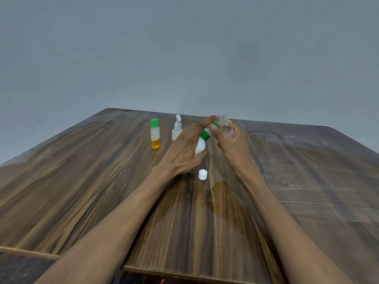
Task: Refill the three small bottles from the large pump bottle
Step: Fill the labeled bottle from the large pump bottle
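Head view, frame centre: our left hand (182, 146) clasps the light, slippery white pump bottle (201, 147) by its body; our right hand (233, 146) wraps the uncapped clear small bottle (227, 128).

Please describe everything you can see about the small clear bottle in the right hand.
The small clear bottle looks like transparent plastic, with a threaded neck, no cap, and a white label with red print low on its side. It appears empty. The right hand holds it tilted slightly left above the table, beside the pump bottle's green nozzle.

Streaked wooden table (82, 181) before plain grey wall (184, 48)
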